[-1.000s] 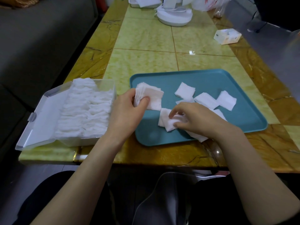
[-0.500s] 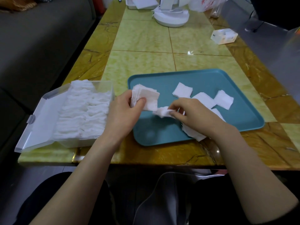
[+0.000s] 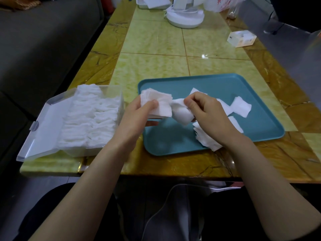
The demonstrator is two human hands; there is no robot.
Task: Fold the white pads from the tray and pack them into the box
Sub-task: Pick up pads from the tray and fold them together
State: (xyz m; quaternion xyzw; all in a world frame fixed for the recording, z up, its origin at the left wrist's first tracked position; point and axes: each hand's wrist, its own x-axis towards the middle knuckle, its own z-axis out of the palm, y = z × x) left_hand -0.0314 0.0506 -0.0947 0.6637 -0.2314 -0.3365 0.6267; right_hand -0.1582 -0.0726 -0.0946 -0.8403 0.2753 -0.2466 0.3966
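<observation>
My left hand (image 3: 137, 117) grips a small stack of folded white pads (image 3: 156, 105) above the left end of the teal tray (image 3: 260, 129). My right hand (image 3: 208, 113) pinches one white pad (image 3: 180, 110), bent over and lifted off the tray, its edge touching the stack. Several loose pads stay on the tray: one (image 3: 241, 106) to the right of my right hand, a pile (image 3: 206, 140) under my wrist. The clear plastic box (image 3: 52, 126) sits left of the tray, lid open, filled with rows of folded pads (image 3: 90, 117).
A white round appliance base (image 3: 184, 18) and a white container (image 3: 151, 2) stand at the table's far end. A small white packet (image 3: 241, 39) lies at the far right. A dark sofa (image 3: 43, 40) runs along the table's left side.
My right hand has lifted one pad off the tray and carried it left and up to the stack. My left hand has raised the stack slightly.
</observation>
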